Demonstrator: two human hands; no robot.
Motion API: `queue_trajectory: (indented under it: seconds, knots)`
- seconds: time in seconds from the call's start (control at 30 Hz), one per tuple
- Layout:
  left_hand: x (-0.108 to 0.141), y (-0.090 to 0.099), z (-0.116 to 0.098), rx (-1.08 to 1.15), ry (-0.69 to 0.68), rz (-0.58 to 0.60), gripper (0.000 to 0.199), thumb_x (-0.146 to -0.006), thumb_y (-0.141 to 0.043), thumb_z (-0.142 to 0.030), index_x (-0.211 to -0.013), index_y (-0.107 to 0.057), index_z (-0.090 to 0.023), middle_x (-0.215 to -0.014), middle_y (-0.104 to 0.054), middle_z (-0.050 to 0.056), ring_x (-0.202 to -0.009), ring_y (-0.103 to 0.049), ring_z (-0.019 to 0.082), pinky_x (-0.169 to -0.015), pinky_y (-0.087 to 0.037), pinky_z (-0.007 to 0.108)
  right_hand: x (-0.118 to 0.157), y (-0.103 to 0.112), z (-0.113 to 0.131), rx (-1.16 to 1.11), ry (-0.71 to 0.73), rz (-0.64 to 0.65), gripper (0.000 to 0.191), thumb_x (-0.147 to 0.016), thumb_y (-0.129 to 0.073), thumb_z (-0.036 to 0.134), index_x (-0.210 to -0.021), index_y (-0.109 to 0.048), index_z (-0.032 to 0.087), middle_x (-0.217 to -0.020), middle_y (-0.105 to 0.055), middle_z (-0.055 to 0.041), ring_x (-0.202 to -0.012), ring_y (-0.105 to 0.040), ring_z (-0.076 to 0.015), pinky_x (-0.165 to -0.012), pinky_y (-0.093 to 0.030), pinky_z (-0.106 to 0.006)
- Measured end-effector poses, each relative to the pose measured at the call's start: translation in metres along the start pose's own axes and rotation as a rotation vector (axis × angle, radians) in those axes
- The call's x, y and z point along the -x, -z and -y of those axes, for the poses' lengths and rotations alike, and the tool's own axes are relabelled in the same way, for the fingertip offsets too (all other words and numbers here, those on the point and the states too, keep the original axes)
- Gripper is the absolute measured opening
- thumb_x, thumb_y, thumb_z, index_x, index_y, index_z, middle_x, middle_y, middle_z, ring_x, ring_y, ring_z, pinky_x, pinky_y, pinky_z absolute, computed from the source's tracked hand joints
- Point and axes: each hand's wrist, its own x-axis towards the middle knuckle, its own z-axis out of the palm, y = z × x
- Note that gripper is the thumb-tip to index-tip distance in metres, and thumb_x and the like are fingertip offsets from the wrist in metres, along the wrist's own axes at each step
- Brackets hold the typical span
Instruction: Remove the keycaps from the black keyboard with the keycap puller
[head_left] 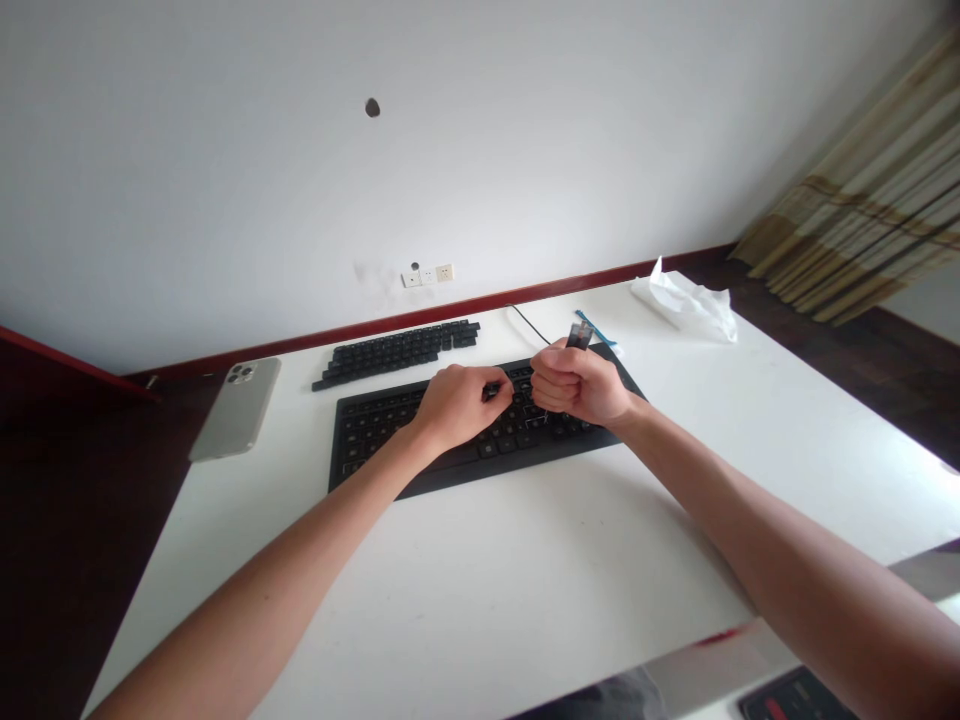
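Observation:
A black keyboard (517, 463) lies on the white table (480, 590), with a number of its keycaps off. My left hand (463, 402) is closed over its middle, and a small black piece like a keycap shows between thumb and fingers. To the right, my right hand (576, 385) is wrapped round a dark tool (580, 336) whose end sticks up above the thumb; its lower part is hidden by the fist. Behind the keyboard, loose black keycaps (405, 350) lie in rows.
A phone (236, 410) lies face down at the table's left edge. Crumpled white plastic or tissue (686, 305) is at the back right, and a thin blue item (596, 328) lies behind the keyboard. The wall with sockets (428, 277) stands behind the table.

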Motion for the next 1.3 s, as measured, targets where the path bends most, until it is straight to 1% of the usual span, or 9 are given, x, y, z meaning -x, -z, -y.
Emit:
queue_trajectory:
  seconds: [0.13,0.3,0.5,0.63,0.83,0.93,1.1,1.3]
  knots:
    - [-0.0002,-0.0008,0.0009,-0.014,0.001,0.002,0.024,-0.096,-0.060,-0.032,-0.082,-0.078,-0.025,-0.060,-0.067,-0.003,-0.053,-0.054,0.012,-0.059,-0.033,0.027,0.0009,-0.0015,0.0008,0.027,-0.007,0.030,0.044,-0.086,-0.056,0.022,-0.052,-0.028,0.022,-0.046,-0.022,0.0084,-0.039,-0.017,-0.0058,-0.039,-0.015,-0.023]
    - [0.0003,-0.0019,0.0017,-0.029,-0.006,0.001,0.024,-0.096,-0.060,-0.033,-0.083,-0.078,-0.025,-0.058,-0.064,-0.004,-0.052,-0.051,0.012,-0.058,-0.033,0.027,0.0009,-0.0003,0.0005,0.029,-0.022,0.069,0.041,-0.083,-0.054,0.019,-0.051,-0.029,0.023,-0.046,-0.022,0.0083,-0.039,-0.018,-0.0062,-0.040,-0.017,-0.023]
    - [0.0012,-0.0021,0.0015,-0.030,-0.003,0.007,0.024,-0.096,-0.059,-0.033,-0.083,-0.078,-0.026,-0.057,-0.063,-0.004,-0.050,-0.051,0.013,-0.057,-0.033,0.027,0.0006,0.0055,0.0009,-0.017,-0.068,0.126,0.039,-0.080,-0.056,0.020,-0.052,-0.029,0.024,-0.046,-0.022,0.0087,-0.040,-0.016,-0.0066,-0.040,-0.016,-0.024]
    - [0.0016,-0.0018,0.0009,-0.038,0.005,0.009,0.024,-0.096,-0.060,-0.034,-0.083,-0.079,-0.026,-0.057,-0.064,-0.003,-0.052,-0.054,0.014,-0.058,-0.034,0.027,0.0004,0.0053,-0.0002,-0.012,-0.076,0.145,0.038,-0.078,-0.058,0.021,-0.051,-0.030,0.024,-0.045,-0.023,0.0086,-0.039,-0.016,-0.0071,-0.040,-0.016,-0.025]
    - [0.0016,-0.0016,-0.0004,-0.059,0.017,0.016,0.024,-0.097,-0.060,-0.034,-0.086,-0.079,-0.027,-0.058,-0.066,-0.003,-0.052,-0.056,0.015,-0.058,-0.034,0.028,0.0004,0.0034,-0.0045,-0.002,-0.012,0.086,0.038,-0.079,-0.057,0.021,-0.052,-0.030,0.024,-0.046,-0.022,0.0087,-0.040,-0.017,-0.0069,-0.041,-0.016,-0.025]
    - [0.0018,-0.0017,-0.0007,-0.069,0.021,0.017,0.023,-0.096,-0.060,-0.034,-0.086,-0.079,-0.027,-0.058,-0.066,-0.003,-0.053,-0.056,0.015,-0.058,-0.034,0.028,0.0004,0.0044,-0.0056,-0.002,-0.002,0.082,0.038,-0.078,-0.056,0.020,-0.052,-0.030,0.024,-0.046,-0.022,0.0088,-0.040,-0.017,-0.0068,-0.041,-0.016,-0.024]
    - [0.0027,-0.0020,-0.0006,-0.053,0.009,0.012,0.023,-0.097,-0.059,-0.033,-0.087,-0.079,-0.027,-0.058,-0.066,-0.002,-0.052,-0.055,0.015,-0.058,-0.033,0.028,0.0013,0.0055,-0.0040,0.000,-0.032,0.128,0.036,-0.077,-0.056,0.019,-0.052,-0.030,0.024,-0.046,-0.022,0.0090,-0.040,-0.017,-0.0067,-0.041,-0.017,-0.024]
    - [0.0023,-0.0030,-0.0005,-0.071,0.003,0.013,0.025,-0.098,-0.058,-0.035,-0.087,-0.079,-0.026,-0.058,-0.065,-0.002,-0.054,-0.057,0.016,-0.057,-0.032,0.028,0.0017,0.0012,-0.0050,0.065,-0.067,0.191,0.039,-0.078,-0.058,0.020,-0.052,-0.029,0.024,-0.048,-0.024,0.0082,-0.042,-0.019,-0.0070,-0.042,-0.016,-0.025]
